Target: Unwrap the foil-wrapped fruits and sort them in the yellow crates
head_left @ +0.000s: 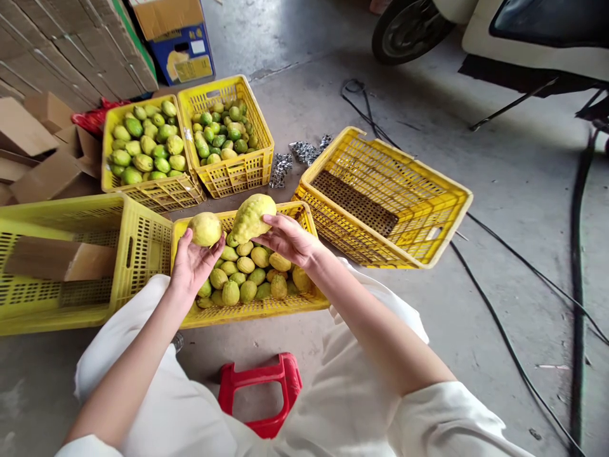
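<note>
My left hand [194, 265] holds a smooth, round yellow citron [206, 229] in its fingertips. In my right hand [290, 238] is a larger, bumpy yellow-green citron [254, 218], with thumb and fingers closed around its right end. Both fruits are held up side by side, a small gap between them. Below them stands a yellow plastic crate [266, 310] with many yellow-green citrons [247, 291] in its bottom. Part of that crate's back rim is hidden behind my hands and the fruit.
Two yellow crates [242, 171] of greener fruit stand behind. An empty crate [428, 209] tilts at right; another [118, 254] at left holds a cardboard piece [61, 259]. A red stool [261, 393] sits between my legs. Black cables [514, 362] cross the floor near a parked vehicle [537, 44].
</note>
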`<state>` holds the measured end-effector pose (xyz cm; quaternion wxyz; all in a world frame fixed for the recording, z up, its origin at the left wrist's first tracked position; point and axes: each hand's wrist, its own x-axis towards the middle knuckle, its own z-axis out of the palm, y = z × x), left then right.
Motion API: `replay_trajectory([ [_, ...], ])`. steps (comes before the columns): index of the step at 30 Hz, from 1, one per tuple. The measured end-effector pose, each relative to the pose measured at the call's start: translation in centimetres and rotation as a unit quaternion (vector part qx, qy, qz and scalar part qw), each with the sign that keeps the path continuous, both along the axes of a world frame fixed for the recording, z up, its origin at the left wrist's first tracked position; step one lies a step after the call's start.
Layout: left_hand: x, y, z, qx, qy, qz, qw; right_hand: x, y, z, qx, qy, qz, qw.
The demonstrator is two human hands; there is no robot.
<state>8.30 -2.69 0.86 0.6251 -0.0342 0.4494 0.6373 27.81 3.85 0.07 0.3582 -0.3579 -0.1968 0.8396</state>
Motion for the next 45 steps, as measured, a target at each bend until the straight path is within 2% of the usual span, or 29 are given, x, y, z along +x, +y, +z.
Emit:
replay_trajectory([
  [5,-0.1,0.1,-0.1,-0.007,0.008,0.015,1.000,0.2,-0.2,0.4,0.004,0.010,-0.007,1.000],
  [10,0.1,0.1,0.1,-0.002,0.025,0.022,0.999,0.2,-0.2,0.2,0.037,-0.013,-0.024,0.999],
  [15,0.2,0.3,0.1,-0.032,0.022,0.031,0.999,-0.1,-0.1,0.5,-0.002,-0.038,-0.048,0.998],
  [18,0.4,0.4,0.3,-0.041,0.026,0.041,0.998,0.1,0.1,0.9,0.020,-0.031,-0.075,0.996],
  [21,0.5,0.5,0.7,-0.047,0.011,0.048,0.998,0.3,0.2,1.1,0.047,-0.023,-0.057,0.997],
  [25,0.4,0.5,0.7,-0.041,-0.011,0.035,0.998,0.2,0.0,0.9,0.051,-0.017,-0.036,0.998],
  [30,0.1,0.3,0.1,-0.042,-0.002,0.012,0.999,-0.1,-0.2,0.8,0.044,-0.023,-0.055,0.997],
  [34,0.1,0.1,0.3,-0.035,-0.008,-0.006,0.999,0.0,-0.1,1.1,0.052,-0.010,-0.076,0.996],
  [39,0.3,0.4,0.5,-0.051,-0.005,0.027,0.998,0.6,0.1,0.9,0.086,-0.002,-0.082,0.993],
  [45,0.3,0.5,0.0,-0.046,0.025,0.058,0.997,0.9,0.3,0.9,0.111,-0.008,-0.063,0.992],
])
